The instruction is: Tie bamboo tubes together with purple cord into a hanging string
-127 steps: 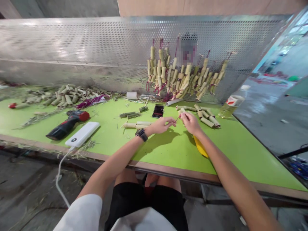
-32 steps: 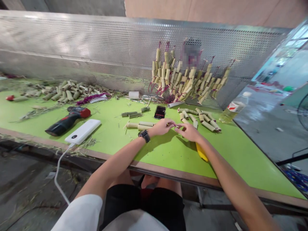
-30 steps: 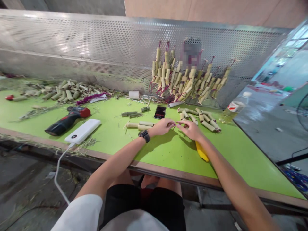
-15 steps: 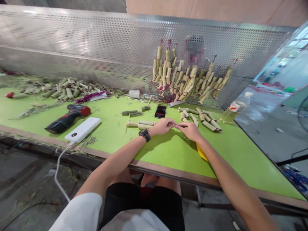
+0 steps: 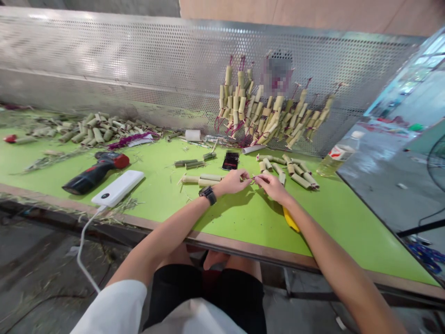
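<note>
My left hand, with a black watch on its wrist, and my right hand meet fingertip to fingertip above the green table. Both are closed in a pinch. Between them shows a short bit of thin, dark purple string; most of it is hidden by my fingers. Cut bamboo tubes lie just behind my left wrist, partly covered by it. Beyond my right hand rests a group of joined bamboo pieces. A yellow object sticks out from under my right forearm, its kind unclear.
Bamboo figures strung with purple cord hang on the perforated metal panel. On the left are a power drill, a white power bank with its cable, and a bamboo pile. A bottle stands near the right edge.
My fingertips have drawn slightly apart, and purple string now shows between them. My right hand has shifted a little to the right. The things on the table stay put.
</note>
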Demonstrator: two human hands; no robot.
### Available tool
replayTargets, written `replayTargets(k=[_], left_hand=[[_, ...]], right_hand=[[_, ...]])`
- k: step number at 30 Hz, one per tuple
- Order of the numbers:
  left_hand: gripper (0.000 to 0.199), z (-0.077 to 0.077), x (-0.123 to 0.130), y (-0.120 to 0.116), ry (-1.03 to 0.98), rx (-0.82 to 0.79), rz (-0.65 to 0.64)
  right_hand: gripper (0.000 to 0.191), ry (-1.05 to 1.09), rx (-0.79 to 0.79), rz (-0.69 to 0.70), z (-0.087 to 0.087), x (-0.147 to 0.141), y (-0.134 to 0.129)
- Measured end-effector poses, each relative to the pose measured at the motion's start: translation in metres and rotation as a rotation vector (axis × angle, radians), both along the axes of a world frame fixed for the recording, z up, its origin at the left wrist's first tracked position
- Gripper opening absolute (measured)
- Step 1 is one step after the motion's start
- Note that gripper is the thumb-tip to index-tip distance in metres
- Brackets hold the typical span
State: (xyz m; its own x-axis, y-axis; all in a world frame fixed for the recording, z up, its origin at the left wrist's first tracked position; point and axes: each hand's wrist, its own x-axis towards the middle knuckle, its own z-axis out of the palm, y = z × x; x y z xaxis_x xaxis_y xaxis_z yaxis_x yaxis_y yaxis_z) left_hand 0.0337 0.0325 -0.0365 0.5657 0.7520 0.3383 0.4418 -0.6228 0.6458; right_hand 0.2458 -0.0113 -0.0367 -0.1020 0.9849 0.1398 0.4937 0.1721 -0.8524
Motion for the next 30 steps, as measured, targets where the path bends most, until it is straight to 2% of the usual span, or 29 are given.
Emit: replayTargets(k=[5,13,17,20,22,25,30], left_hand=[[0.024,0.001,-0.001,-0.002,-0.03,-0.027,-0.062],[0.023,0.003,0.0,0.002,-0.129,-0.293,-0.105],[0.019,0.007,-0.002,0.001,-0.088,-0.247,-0.146],[0.017,0.008,-0.003,0.0,-0.042,-0.205,-0.15],[0.017,0.007,-0.004,-0.001,-0.018,-0.182,-0.144],[0.015,0.005,-0.004,0.0,-0.009,-0.16,-0.154],[0.016,0.0,-0.005,0.003,-0.043,-0.127,-0.199]], right_hand=[[0.044,0.143,-0.08,0.018,-0.003,-0.003,0.001],[0.034,0.387,-0.288,-0.031,-0.008,-0.006,0.003],[0.025,0.456,-0.343,-0.033,-0.007,-0.009,0.002],[0.022,0.491,-0.408,0.034,-0.006,-0.01,0.001],[0.027,0.495,-0.444,0.09,-0.006,-0.01,0.0],[0.037,0.426,-0.407,0.106,-0.005,-0.012,-0.002],[0.051,0.267,-0.211,0.07,-0.003,-0.012,-0.005]])
